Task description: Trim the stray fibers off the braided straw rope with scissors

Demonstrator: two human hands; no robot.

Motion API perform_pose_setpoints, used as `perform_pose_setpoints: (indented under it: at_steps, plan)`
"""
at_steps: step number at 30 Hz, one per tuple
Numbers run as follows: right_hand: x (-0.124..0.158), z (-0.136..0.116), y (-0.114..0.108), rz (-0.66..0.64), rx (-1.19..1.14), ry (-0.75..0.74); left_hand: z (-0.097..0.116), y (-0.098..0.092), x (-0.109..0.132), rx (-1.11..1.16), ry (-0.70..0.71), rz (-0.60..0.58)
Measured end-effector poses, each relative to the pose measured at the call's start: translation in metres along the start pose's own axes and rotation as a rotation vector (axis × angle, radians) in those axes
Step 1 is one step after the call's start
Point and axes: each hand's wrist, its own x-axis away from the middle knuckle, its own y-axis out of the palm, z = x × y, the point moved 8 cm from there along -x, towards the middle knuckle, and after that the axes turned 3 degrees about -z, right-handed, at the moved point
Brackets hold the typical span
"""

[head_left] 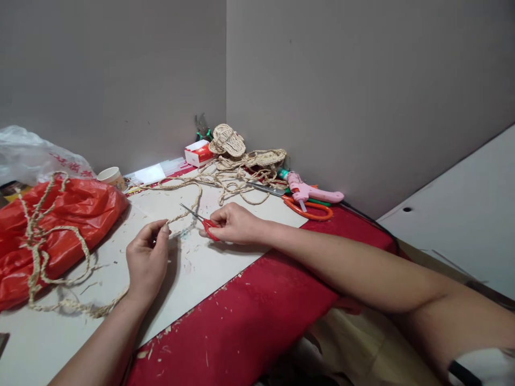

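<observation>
My left hand pinches a braided straw cord between thumb and fingers, above a white board. From that pinch the cord runs up and to the right, toward the heap behind. In my right hand is a small pair of red-handled scissors, fingers at the handles. The blades point left and lie close to the cord; whether they touch it I cannot tell. More braided cord loops over a red plastic bag and passes behind my left wrist.
Coiled straw pieces and tangled cord stand in the corner by a red-and-white box and pliers. A pink glue gun lies over large orange-handled scissors. A paper cup is behind the bag. Straw scraps litter the red cloth.
</observation>
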Motion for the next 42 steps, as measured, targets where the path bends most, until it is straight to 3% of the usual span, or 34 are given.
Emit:
perform_pose_setpoints:
  at_steps: [4, 8, 13, 20, 24, 32, 39, 42]
  plan:
    - [0.001, -0.002, -0.003, 0.015, -0.078, -0.016, -0.009, 0.006, 0.000, 0.158, -0.156, -0.064]
    - [0.001, -0.004, -0.002, 0.006, -0.427, 0.045, -0.012, 0.020, 0.005, 0.394, -0.295, -0.155]
    - [-0.002, 0.002, 0.013, -0.062, -0.864, 0.185, 0.000, 0.029, 0.015, 0.464, -0.354, -0.238]
    - [-0.002, -0.002, 0.013, -0.017, -1.294, 0.116, 0.009, 0.047, 0.031, 0.502, -0.424, -0.397]
    - [0.000, -0.007, 0.014, -0.059, -1.482, 0.146, 0.010, 0.057, 0.038, 0.494, -0.434, -0.486]
    - [0.006, -0.016, 0.020, -0.099, -1.567, 0.189, 0.012, 0.067, 0.050, 0.452, -0.423, -0.623]
    - [0.005, -0.006, 0.005, 0.151, -1.433, 0.206, 0.018, 0.063, 0.047, 0.381, -0.360, -0.564]
    - [0.006, -0.005, -0.005, 0.247, -1.415, 0.205, 0.022, 0.065, 0.050, 0.357, -0.368, -0.637]
